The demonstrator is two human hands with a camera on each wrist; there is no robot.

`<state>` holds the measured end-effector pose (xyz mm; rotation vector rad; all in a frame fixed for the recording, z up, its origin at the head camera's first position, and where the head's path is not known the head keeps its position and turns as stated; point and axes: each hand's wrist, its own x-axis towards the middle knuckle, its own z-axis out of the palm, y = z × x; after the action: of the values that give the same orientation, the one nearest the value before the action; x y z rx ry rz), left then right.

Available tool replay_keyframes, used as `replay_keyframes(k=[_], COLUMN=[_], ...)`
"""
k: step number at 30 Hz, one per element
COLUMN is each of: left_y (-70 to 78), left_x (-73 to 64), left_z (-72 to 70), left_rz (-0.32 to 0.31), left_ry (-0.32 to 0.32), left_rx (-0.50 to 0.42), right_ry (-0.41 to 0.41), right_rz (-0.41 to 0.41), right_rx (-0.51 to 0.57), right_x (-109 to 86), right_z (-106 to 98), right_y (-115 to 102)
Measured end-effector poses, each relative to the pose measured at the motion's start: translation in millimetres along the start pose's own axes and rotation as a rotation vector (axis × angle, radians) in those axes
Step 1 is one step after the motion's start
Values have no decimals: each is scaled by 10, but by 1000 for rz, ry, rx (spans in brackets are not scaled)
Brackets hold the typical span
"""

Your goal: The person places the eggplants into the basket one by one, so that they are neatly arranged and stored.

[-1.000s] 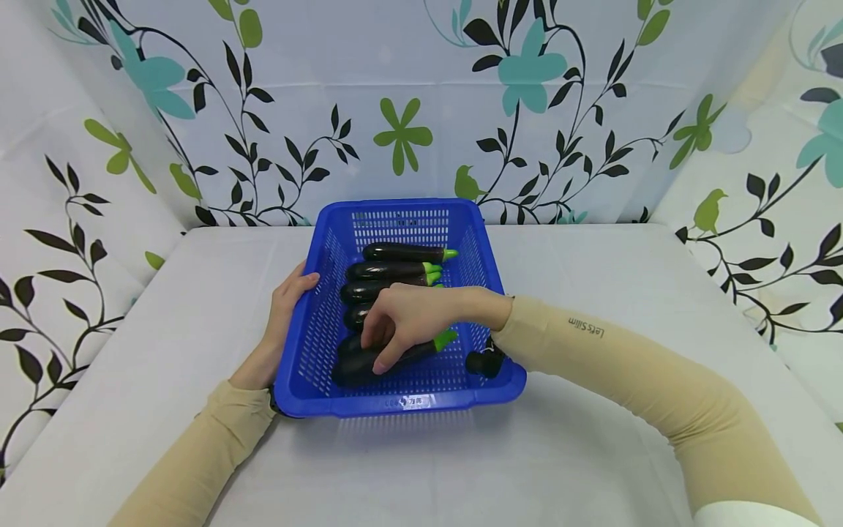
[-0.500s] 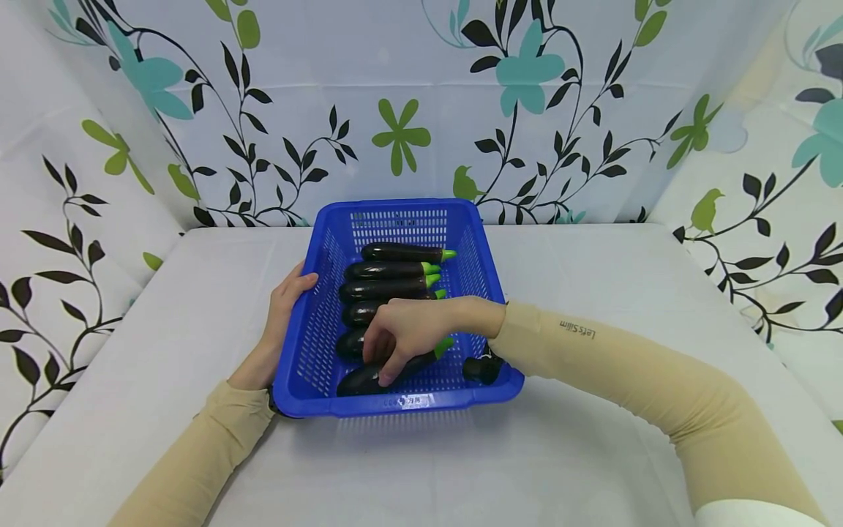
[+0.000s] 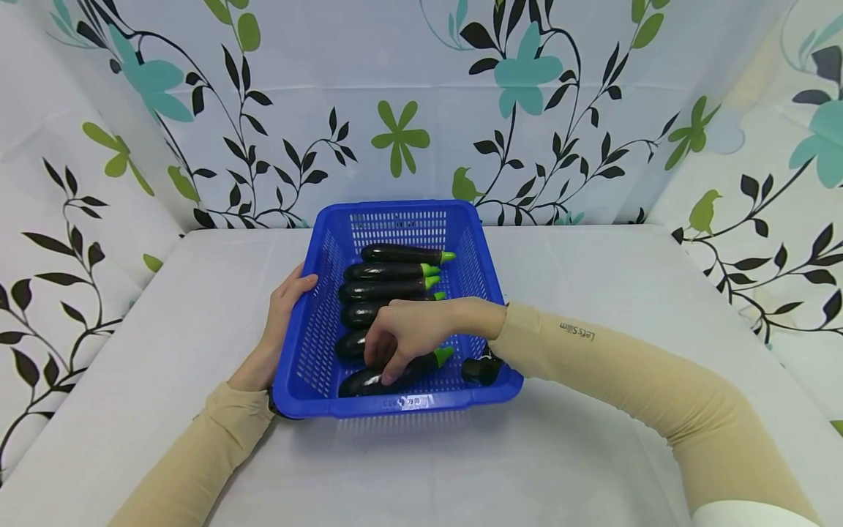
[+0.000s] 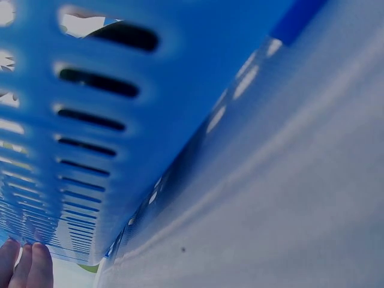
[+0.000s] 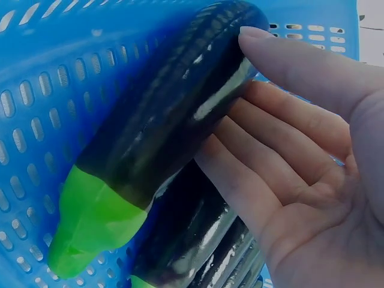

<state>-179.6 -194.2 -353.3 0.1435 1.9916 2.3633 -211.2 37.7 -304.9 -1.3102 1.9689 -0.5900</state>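
Note:
In the head view, a blue plastic basket (image 3: 290, 366) holds several dark eggplants (image 3: 385, 291) with green stems, laid side by side. My right hand (image 3: 418, 329) reaches in and holds the nearest eggplant (image 3: 364, 383) between thumb and fingers. The right wrist view shows the thumb on one side of that eggplant (image 5: 174, 108) and the fingers along the other. Another eggplant beside it is partly covered by this hand. My left hand (image 3: 283, 311) grips the basket's left rim, thumb on top. Its fingertips (image 4: 41, 267) show by the slotted outer wall in the left wrist view.
A small black object (image 3: 482, 369), probably the wrist camera, hangs under my right wrist inside the basket's right side. The basket stands on a white-covered table (image 3: 566, 454). A patterned curtain (image 3: 402, 58) rises behind and on both sides.
My right hand has drawn the nearest eggplant slightly toward the basket's front wall, leaving a gap to its neighbour. More of the eggplants behind it now show. The left hand stays put.

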Motion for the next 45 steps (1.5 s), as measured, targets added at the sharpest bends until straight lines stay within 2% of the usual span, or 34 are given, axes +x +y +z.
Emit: replay_keyframes(k=[11, 16, 21, 26, 31, 41, 45], left_y=[-19, -31, -38, -33, -14, -15, -19], left_x=[5, 9, 1, 2, -6, -6, -2], left_z=[0, -2, -1, -2, 4, 2, -2], left_rz=[-10, -6, -2, 7, 10, 15, 6], left_ry=[2, 14, -2, -1, 1, -12, -16], left_rx=[3, 14, 1, -6, -10, -32, -22], right_ry=[63, 103, 161, 242, 317, 467, 544], right_rz=[-51, -52, -72, -89, -62, 0, 60], right_rx=[31, 38, 36, 24, 34, 8, 17], right_x=[-78, -186, -330, -510, -731, -1174, -1407], right_z=[-49, -102, -196, -303, -387, -418, -394], right_y=[-105, -197, -263, -287, -283, -37, 64])
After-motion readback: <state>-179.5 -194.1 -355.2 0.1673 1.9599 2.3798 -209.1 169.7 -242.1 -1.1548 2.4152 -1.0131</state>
